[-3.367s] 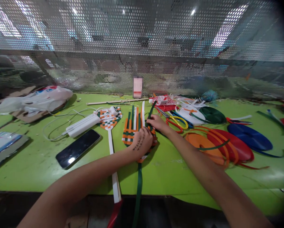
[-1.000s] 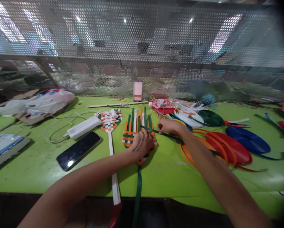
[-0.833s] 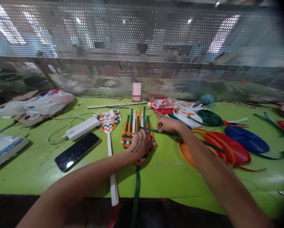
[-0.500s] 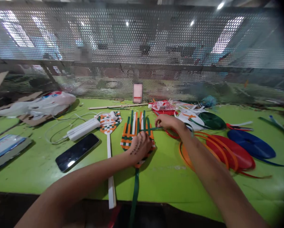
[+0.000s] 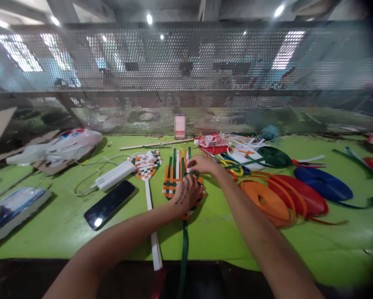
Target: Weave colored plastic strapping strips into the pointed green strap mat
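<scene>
A half-woven piece of orange, green and white plastic strips [image 5: 170, 185] lies on the table in front of me, loose strip ends pointing away. My left hand [image 5: 188, 192] is closed over its middle with bent fingers, holding it down. My right hand [image 5: 202, 164] is at its upper right, fingertips pinched at the upright strips, seemingly on a green strip; the fingertips are partly hidden. A long green strip [image 5: 184, 249] trails from the lower end over the table edge. To the left lies a small woven fan [image 5: 147, 164] with a white handle [image 5: 155, 245].
On the left are a black phone [image 5: 110, 204], a white power strip [image 5: 115, 175] and a plastic bag [image 5: 74, 145]. Rolls of strip lie on the right: orange [image 5: 261, 201], red [image 5: 311, 197], blue [image 5: 323, 182] and green [image 5: 275, 157]. A perforated metal screen [image 5: 161, 83] stands behind.
My right hand has moved left and inward, from beside the woven piece to its upright strips. My left hand stays on the piece. The view has tilted up slightly.
</scene>
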Tool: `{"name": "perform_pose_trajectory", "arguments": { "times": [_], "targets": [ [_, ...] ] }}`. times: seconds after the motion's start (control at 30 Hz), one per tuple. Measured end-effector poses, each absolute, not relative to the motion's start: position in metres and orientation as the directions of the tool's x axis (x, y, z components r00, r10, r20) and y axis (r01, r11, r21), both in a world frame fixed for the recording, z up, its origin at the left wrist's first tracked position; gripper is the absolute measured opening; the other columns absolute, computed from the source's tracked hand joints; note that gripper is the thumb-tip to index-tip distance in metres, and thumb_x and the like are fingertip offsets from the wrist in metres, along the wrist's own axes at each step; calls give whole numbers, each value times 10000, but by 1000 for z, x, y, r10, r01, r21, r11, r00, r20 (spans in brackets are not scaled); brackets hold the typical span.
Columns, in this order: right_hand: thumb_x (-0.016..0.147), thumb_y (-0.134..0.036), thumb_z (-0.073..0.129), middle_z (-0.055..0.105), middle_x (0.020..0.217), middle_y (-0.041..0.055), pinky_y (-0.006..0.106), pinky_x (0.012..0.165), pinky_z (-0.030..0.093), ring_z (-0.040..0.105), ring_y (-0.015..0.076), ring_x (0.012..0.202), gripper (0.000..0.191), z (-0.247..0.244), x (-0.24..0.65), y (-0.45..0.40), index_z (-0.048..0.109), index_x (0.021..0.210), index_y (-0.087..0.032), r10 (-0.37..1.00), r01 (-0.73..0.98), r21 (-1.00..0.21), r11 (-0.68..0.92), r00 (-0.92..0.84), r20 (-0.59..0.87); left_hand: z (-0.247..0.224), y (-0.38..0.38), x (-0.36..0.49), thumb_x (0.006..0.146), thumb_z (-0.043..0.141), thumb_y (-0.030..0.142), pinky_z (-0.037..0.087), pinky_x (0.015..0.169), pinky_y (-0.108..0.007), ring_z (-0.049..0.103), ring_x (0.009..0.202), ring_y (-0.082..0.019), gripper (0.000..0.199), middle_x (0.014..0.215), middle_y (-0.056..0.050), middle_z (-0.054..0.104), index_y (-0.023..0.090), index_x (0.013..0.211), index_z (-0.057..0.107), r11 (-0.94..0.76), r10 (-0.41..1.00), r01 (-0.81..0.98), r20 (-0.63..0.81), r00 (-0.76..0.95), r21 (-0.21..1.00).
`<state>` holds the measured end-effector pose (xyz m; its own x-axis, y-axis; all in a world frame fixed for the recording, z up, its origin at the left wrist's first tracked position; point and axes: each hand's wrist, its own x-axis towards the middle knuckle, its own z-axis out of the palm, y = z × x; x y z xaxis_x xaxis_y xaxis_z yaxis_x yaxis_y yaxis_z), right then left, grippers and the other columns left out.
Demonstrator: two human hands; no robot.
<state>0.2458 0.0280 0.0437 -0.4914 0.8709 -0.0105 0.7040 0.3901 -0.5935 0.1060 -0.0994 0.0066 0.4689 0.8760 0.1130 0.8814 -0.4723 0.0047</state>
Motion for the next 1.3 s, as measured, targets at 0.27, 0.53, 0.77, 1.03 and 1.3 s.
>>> {"name": "perform_pose_trajectory", "arguments": {
  "times": [0.27, 0.53, 0.77, 1.03, 1.3],
  "targets": [
    [990, -160, 547, 711, 1038, 112, 306, 949, 457, 623, 216, 1036, 217, 11, 239, -7, 764, 984, -161, 868, 781, -436, 447, -261, 423, 22, -102, 109, 1058, 386, 278, 471, 700, -376, 619, 973, -322, 355, 1098, -192, 623, 113, 1111, 695, -423, 887, 899, 149, 437, -113],
    [1028, -223, 519, 687, 1072, 95, 292, 931, 454, 619, 211, 1027, 250, 14, 243, -24, 763, 1059, -182, 867, 747, -487, 452, -239, 437, 42, -90, 71, 1048, 416, 558, 464, 643, -300, 672, 857, -217, 463, 1231, -128, 608, 199, 1279, 598, -405, 901, 914, 186, 392, 36],
    [1007, -210, 550, 693, 1061, 103, 294, 902, 453, 630, 211, 986, 234, 2, 226, -25, 772, 1070, -168, 898, 750, -534, 391, -182, 401, 32, -75, 37, 1070, 405, 472, 486, 727, -296, 675, 956, -207, 397, 1279, -90, 585, 247, 1281, 655, -384, 917, 922, 136, 374, 48],
    [993, -293, 621, 689, 1072, 73, 272, 821, 451, 644, 188, 951, 189, -4, 220, -24, 787, 1036, -212, 927, 776, -515, 364, -249, 281, 16, -62, 40, 1053, 438, 501, 478, 706, -296, 667, 876, -190, 389, 1163, -68, 625, 258, 1175, 717, -429, 899, 898, 144, 413, 97],
    [963, -304, 674, 681, 985, 62, 276, 757, 418, 619, 190, 889, 123, -5, 222, -17, 746, 976, -206, 945, 825, -463, 324, -262, 195, 11, -62, 35, 1054, 441, 477, 457, 690, -298, 671, 916, -209, 364, 1148, -63, 630, 271, 1198, 704, -450, 889, 883, 155, 430, 133]
  ]
}}
